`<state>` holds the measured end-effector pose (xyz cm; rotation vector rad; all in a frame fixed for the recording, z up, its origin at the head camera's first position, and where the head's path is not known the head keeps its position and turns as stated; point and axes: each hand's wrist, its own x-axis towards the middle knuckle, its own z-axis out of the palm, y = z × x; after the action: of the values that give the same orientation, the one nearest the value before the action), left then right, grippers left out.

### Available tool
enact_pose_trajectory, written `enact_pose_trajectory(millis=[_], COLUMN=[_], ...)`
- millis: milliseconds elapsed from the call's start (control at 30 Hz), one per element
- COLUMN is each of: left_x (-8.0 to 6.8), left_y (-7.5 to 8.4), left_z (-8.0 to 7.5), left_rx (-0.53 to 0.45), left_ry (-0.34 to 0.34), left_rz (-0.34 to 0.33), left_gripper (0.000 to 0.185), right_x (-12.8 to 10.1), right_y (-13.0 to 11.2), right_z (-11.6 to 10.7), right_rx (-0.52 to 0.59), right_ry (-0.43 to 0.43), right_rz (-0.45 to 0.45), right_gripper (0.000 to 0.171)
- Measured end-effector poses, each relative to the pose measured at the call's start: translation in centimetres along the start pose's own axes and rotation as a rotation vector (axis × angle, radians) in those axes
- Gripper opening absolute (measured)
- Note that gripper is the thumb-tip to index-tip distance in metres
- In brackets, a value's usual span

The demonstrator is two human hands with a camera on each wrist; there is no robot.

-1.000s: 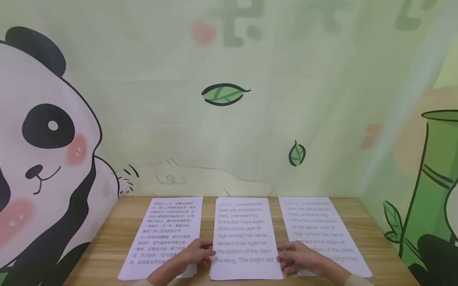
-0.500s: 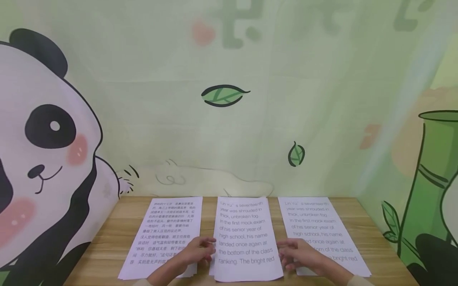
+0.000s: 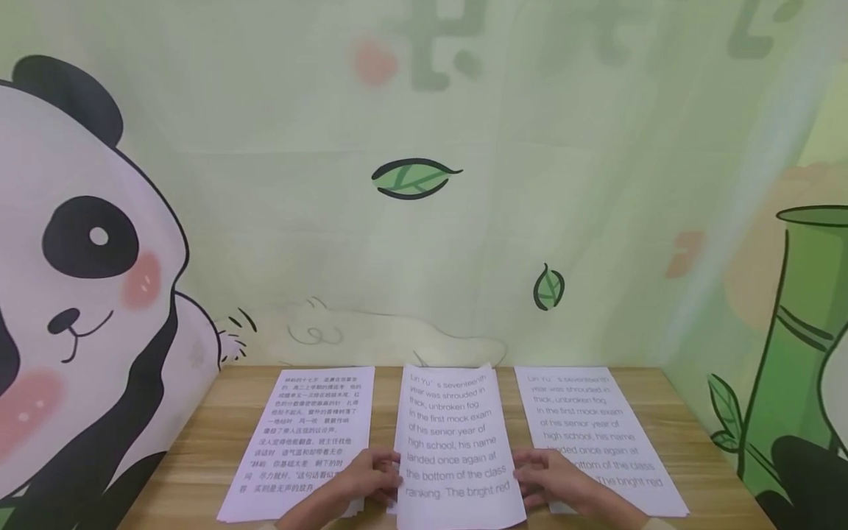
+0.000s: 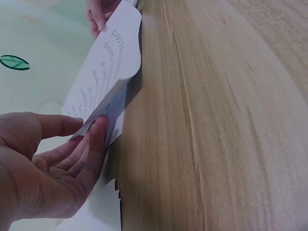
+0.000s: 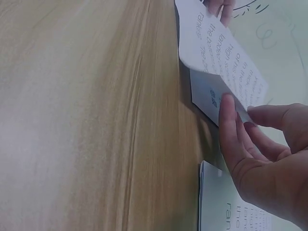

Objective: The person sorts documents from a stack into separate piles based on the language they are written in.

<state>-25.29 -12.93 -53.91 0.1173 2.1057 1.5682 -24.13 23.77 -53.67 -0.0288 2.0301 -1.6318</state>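
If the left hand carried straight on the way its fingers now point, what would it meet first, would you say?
The left hand points rightward across the middle sheet, whose left edge it pinches. Going on, it would likely first meet the right hand at the opposite edge, though depth is hard to judge.

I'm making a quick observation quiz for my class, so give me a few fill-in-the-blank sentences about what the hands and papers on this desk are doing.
1. The left hand and the right hand both pinch the ______ sheet of the three.
2. The left sheet is printed in ______ characters.
3. All the papers lie on a ______ table.
4. On the wall to the left is a cartoon ______.

Missing words: middle; Chinese; wooden; panda
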Motion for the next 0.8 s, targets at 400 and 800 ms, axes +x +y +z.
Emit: enact_pose_trajectory(millis=[400, 800], left_x=[-0.4, 0.4], left_y=[0.1, 1.1], left_z=[0.4, 2.9], left_rx=[-0.057, -0.104], left_ry=[-0.020, -0.019], left_rz=[-0.012, 0.077], left_gripper=[0.060, 0.052], right_x=[-0.6, -2.3], right_y=[-0.4, -0.1], right_z=[-0.2, -3.1], right_rx=[-0.027, -0.059], right_ry=[0.008, 0.086], right_rz=[0.005, -0.037], right_gripper=[0.060, 0.061])
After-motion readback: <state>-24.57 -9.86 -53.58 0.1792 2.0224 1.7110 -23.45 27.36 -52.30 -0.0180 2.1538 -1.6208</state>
